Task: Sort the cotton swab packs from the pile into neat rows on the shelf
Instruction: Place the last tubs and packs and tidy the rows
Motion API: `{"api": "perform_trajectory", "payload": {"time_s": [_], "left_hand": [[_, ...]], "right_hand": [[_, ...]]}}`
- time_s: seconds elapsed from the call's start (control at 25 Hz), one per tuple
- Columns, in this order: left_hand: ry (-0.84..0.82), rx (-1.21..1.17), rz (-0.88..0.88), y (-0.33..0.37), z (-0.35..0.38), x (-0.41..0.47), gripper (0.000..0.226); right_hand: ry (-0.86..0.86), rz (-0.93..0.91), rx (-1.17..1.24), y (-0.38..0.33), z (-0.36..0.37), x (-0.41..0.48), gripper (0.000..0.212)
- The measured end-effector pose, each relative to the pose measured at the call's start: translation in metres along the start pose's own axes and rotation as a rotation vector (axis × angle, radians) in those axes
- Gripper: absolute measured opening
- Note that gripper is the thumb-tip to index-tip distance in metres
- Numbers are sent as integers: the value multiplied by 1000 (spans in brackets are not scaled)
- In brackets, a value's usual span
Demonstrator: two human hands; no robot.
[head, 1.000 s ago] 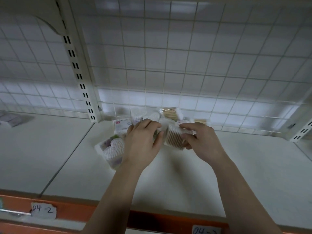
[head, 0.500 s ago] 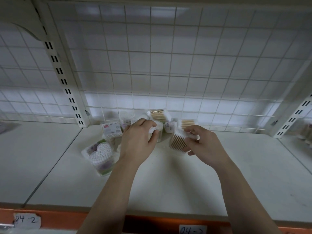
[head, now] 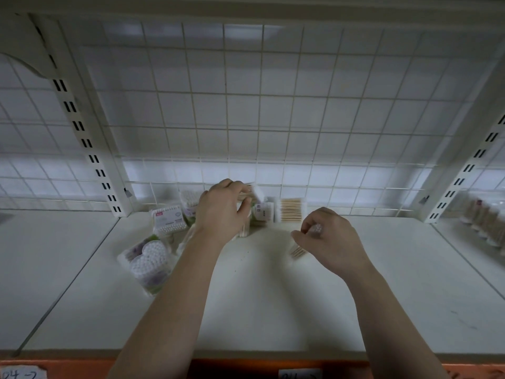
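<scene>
Sorting is at the picking stage: the pile of mixed cotton swab packs (head: 188,212) sits at the back of the white shelf (head: 273,310) against the wire grid panel (head: 273,119), and no row is laid yet. Leftmost lies a clear heart-shaped pack of white swabs (head: 149,262), then a flat rectangular pack with a red label (head: 168,220). The left hand (head: 221,212) reaches over the pile, fingers curled round a blurred small white-ended pack (head: 256,192). Just right stands an upright pack of wooden-stemmed swabs (head: 291,210). The right hand (head: 330,242) hovers palm down, fingers clamped on a clear pack of wooden swabs (head: 297,249). Next, I judge, each held pack needs setting square on bare shelf to begin a row
</scene>
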State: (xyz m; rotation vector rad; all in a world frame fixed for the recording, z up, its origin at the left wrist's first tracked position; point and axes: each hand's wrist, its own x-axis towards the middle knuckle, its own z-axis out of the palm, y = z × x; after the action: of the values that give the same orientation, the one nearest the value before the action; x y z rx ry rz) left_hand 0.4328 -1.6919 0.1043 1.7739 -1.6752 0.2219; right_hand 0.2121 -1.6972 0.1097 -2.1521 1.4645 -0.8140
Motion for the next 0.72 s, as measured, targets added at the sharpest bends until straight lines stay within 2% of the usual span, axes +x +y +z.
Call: {"api": "perform_trajectory", "payload": {"time_s": [0.08,0.24,0.48,0.72], "left_hand": [[-7,13,-8,-4,3,11,26],[-94,70,-76,-16,9,30,35],[-189,43,-136,-23,18,45,36],[-160,50,-38,-24,18,52,22]], "right_hand": [[-27,-51,-9,4,-2,0,9],[-40,-129,-28,13,-4,1,30],[37,-88,10,21,-4,5,26],[101,-91,-5,26,-5,2,28]]}}
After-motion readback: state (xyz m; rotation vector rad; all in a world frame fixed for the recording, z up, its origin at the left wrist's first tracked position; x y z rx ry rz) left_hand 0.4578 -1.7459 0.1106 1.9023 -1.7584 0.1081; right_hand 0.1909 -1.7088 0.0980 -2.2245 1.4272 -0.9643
